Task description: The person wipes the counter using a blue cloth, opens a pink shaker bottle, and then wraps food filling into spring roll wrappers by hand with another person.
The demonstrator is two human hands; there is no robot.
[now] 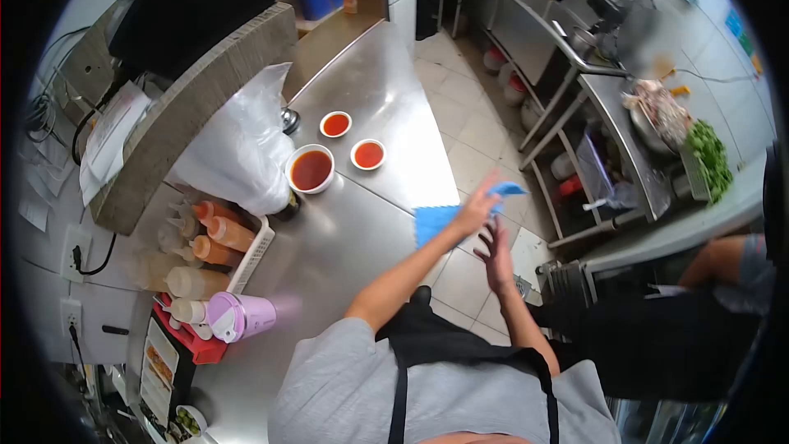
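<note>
My left hand [474, 212] is closed around a thin blue cloth [436, 224] beyond the edge of the steel counter. Part of the cloth hangs to its left over the counter corner, and another bit sticks out past the fingers. Just below it, my right hand [496, 258] has its fingers apart and holds nothing that I can see; its fingertips are close to the cloth, touching or not I cannot tell. Left of the hands on the counter stand a larger white bowl of red-brown sauce [312, 171] and two small cups of red sauce [335, 123].
A white basket [251, 255] of sauce bottles and a lilac tumbler [238, 316] stand on the counter's left. Behind the bowls is a plastic bag [238, 144]. A steel side table [629, 148] bears leafy greens [708, 160]. Another person [715, 275] is at the right.
</note>
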